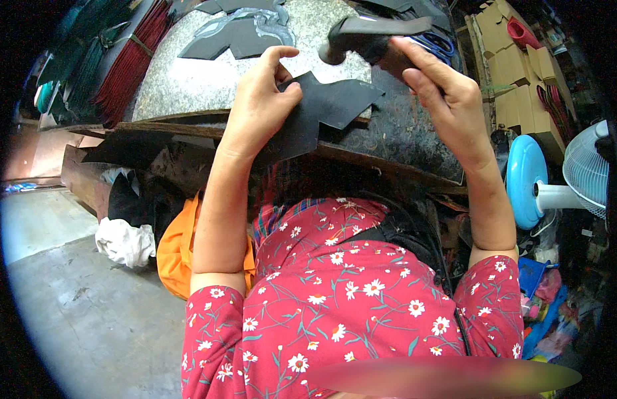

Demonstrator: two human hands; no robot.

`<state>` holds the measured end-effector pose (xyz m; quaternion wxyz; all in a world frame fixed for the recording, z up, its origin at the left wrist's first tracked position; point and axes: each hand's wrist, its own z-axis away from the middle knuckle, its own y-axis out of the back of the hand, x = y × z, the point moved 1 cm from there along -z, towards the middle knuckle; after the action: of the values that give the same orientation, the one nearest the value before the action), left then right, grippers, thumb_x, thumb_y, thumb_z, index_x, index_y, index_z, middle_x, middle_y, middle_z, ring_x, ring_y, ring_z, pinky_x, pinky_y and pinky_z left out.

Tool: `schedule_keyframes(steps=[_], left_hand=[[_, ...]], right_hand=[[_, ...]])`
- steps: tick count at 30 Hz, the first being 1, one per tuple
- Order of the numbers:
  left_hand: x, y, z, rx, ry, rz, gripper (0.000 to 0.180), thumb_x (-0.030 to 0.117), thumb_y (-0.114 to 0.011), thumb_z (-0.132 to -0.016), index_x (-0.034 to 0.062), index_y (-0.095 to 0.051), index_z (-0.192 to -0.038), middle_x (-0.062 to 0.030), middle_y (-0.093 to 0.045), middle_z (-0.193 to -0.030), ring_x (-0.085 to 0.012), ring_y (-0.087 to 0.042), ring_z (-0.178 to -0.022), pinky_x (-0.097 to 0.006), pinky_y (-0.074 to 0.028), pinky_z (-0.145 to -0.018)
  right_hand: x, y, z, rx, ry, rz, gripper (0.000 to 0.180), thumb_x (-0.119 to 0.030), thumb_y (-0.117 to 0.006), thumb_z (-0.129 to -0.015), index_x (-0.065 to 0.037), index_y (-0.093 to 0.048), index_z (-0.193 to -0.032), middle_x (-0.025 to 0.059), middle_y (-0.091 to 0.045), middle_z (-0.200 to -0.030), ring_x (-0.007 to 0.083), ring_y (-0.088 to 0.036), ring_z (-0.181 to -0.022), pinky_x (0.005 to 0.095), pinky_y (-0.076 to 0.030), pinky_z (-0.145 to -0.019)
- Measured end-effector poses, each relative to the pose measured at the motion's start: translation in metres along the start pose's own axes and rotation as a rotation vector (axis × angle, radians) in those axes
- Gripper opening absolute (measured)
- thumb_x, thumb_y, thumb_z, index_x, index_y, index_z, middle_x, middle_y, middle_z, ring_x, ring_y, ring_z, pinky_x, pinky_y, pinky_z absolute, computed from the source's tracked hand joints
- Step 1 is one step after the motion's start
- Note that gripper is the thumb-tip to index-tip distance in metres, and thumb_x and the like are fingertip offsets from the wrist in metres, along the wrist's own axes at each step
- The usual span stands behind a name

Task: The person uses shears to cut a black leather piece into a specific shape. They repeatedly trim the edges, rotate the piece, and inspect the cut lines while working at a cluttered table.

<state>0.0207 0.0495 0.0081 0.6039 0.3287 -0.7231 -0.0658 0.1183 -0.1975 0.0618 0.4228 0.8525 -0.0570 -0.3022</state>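
Observation:
My right hand [448, 96] is closed round the handle of a hammer [368, 36], whose rounded metal head hangs over the pale slab. At the slab's near edge, my left hand [265, 100] has its thumb and forefinger curved. Its other fingers are partly hidden behind a black cut sheet piece [322, 110], which they seem to grip. The piece has an angular, notched outline, and part of it overhangs the bench edge. Beyond my left hand, several similar dark cut pieces [235, 36] lie on the slab, with greyish, shiny smears along their edges.
The speckled stone slab [169, 83] rests on a dark wooden bench [415, 149]. Bundled dark red strips [132, 66] lie at the left. Cardboard boxes [521, 73] and a blue-and-white fan [528, 183] stand right. An orange cloth [175, 253] hangs by my left arm.

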Motion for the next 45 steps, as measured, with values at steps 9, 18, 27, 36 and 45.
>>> schedule_keyframes(steps=[9, 18, 27, 36, 45], left_hand=[[0.000, 0.016, 0.006, 0.057, 0.012, -0.028, 0.045, 0.000, -0.064, -0.079, 0.0042, -0.059, -0.124, -0.0067, -0.060, -0.079, -0.0151, -0.059, -0.073, -0.030, -0.050, -0.071], [-0.004, 0.026, 0.009, 0.057, -0.020, -0.022, 0.045, -0.001, -0.063, -0.078, 0.0036, -0.060, -0.123, -0.0054, -0.060, -0.079, -0.0133, -0.059, -0.074, -0.028, -0.049, -0.069], [-0.011, 0.026, 0.007, 0.086, 0.005, -0.038, 0.045, -0.001, -0.064, -0.077, 0.0038, -0.062, -0.122, -0.0067, -0.061, -0.077, -0.0141, -0.060, -0.071, -0.029, -0.050, -0.068], [0.001, 0.000, -0.004, 0.039, -0.037, -0.128, 0.045, 0.000, -0.067, -0.080, 0.0069, -0.060, -0.124, -0.0063, -0.061, -0.078, -0.0145, -0.060, -0.072, -0.030, -0.050, -0.068], [0.001, -0.006, -0.003, 0.014, 0.021, -0.206, 0.045, 0.008, -0.069, -0.081, 0.0109, -0.058, -0.125, -0.0111, -0.066, -0.083, -0.0278, -0.065, -0.080, -0.040, -0.052, -0.075]], right_hand=[[0.012, 0.010, 0.001, -0.079, -0.027, 0.237, 0.038, -0.023, -0.062, -0.099, -0.017, -0.062, -0.136, 0.0075, -0.073, -0.115, 0.0112, -0.063, -0.076, 0.0254, -0.051, -0.069], [0.015, 0.010, 0.009, -0.078, -0.019, 0.197, 0.035, -0.027, -0.062, -0.098, -0.023, -0.063, -0.133, 0.0120, -0.072, -0.107, 0.0249, -0.066, -0.084, 0.0340, -0.055, -0.071], [0.027, 0.013, 0.023, -0.109, -0.183, 0.035, 0.035, -0.029, -0.061, -0.098, -0.021, -0.064, -0.132, 0.0123, -0.070, -0.118, 0.0293, -0.071, -0.101, 0.0337, -0.055, -0.083], [0.009, -0.001, 0.002, -0.090, 0.003, 0.103, 0.035, -0.026, -0.064, -0.097, -0.015, -0.065, -0.130, 0.0133, -0.070, -0.118, 0.0284, -0.070, -0.103, 0.0336, -0.055, -0.085], [0.009, -0.023, -0.012, -0.204, -0.074, 0.023, 0.036, -0.021, -0.063, -0.098, -0.011, -0.063, -0.132, 0.0169, -0.068, -0.122, 0.0270, -0.069, -0.110, 0.0321, -0.054, -0.089]])
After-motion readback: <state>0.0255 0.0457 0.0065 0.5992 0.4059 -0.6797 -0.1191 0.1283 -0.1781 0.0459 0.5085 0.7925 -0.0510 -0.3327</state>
